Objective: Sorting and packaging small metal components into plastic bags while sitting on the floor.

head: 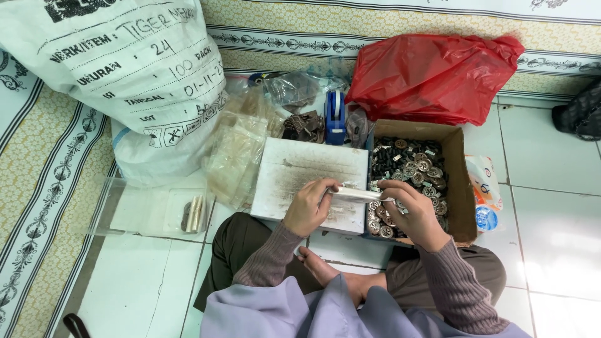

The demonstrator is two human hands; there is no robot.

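Seen from above, we sit cross-legged on a tiled floor, and every place below is given relative to the cardboard box (462, 188) of metal buttons (413, 172).

Progress: the box is well filled with loose buttons. To its left, past the white board (313, 169), a clear flat bag (147, 209) on the floor holds a small stack of packed pieces (193, 215), and a heap of empty clear bags (241, 147) lies just beyond the board's far-left corner. We judge the packing to be at an early or middle stage: a few pieces are done and many buttons are left.

Hands: our left hand (307, 206) rests over the board, just left of the box, its fingers curled closed on one end of a small clear packet (357, 194). Our right hand (418, 216) hovers over the near-left corner of the box, fingers bent and pinching the packet's other end, so that it spans the box's left edge. We cannot tell what the packet contains.

Behind the box lie a red plastic bag (432, 75) and a blue tape dispenser (335, 117); far to its left stands a large white sack (125, 75).
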